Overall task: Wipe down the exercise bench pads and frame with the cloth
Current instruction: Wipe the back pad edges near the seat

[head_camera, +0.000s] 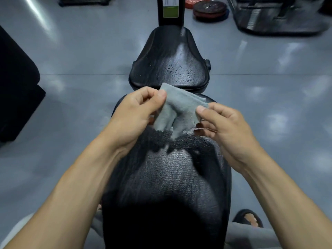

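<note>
Cloth (pixel 179 112) pinched at opposite corners by left hand (pixel 136 110) and right hand (pixel 224 123), above long pad (pixel 167 177). Loosely bunched, so likely to smear droplets across seat pad (pixel 172 69).

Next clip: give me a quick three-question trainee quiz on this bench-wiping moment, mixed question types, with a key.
1. True or false: the cloth lies flat on the seat pad.
2. Which pad carries water droplets? A) seat pad B) back pad
3. What do the left hand and right hand both pinch?

Key: 1 false, it is held up between both hands. 2 A. 3 the cloth.
</note>
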Tool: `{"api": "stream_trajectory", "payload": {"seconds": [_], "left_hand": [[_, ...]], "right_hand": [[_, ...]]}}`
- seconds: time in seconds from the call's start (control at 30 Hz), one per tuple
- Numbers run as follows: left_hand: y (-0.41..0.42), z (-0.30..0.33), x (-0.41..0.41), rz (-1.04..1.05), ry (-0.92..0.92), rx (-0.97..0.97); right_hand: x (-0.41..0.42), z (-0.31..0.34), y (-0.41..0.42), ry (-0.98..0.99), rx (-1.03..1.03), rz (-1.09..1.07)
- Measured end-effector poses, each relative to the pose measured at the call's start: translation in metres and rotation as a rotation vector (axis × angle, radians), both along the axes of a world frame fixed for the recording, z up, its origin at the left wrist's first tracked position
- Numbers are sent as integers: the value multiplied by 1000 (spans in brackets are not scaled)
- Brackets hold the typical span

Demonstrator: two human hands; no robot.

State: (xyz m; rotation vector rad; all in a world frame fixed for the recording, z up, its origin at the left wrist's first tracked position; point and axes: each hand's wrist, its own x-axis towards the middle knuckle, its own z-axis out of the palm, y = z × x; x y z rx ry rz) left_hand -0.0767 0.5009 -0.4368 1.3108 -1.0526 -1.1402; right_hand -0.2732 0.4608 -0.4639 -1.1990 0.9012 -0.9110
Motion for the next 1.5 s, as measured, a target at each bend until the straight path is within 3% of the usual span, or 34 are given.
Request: {"api": "stream_trajectory", "payload": {"seconds": [0.17, 0.43, 0.63, 0.7, 0.9, 1.07, 1.17, 1.27, 1.37, 1.5], "left_hand": [[-2, -5, -8, 4, -154, -82], [-8, -12, -4, -119, -252, -164], [-18, -28, 8, -35, -593, -181], [-21, -30, 10, -42, -613, -179], [-24, -25, 17, -198, -413, -165], [-28, -27, 14, -60, 6, 116], [-30, -30, 14, -189, 235, 319], [-26, -35, 11, -365, 451, 392], [-26, -41, 10, -359, 409, 339], [-32, -45, 9, -192, 276, 309]], "right_hand": [[3, -3, 0, 16, 97, -18], [16, -9, -3, -253, 479, 167], [26, -16, -15, -184, 361, -27], [28, -17, -20, -170, 293, -50], [19, -11, -28, 10, 208, 311], [26, -7, -30, -71, 98, 221], [31, 0, -28, -256, 129, 198], [32, -2, -32, -271, 147, 137], [29, -5, -38, -194, 154, 54], [19, -8, -42, 95, 46, -18]]}}
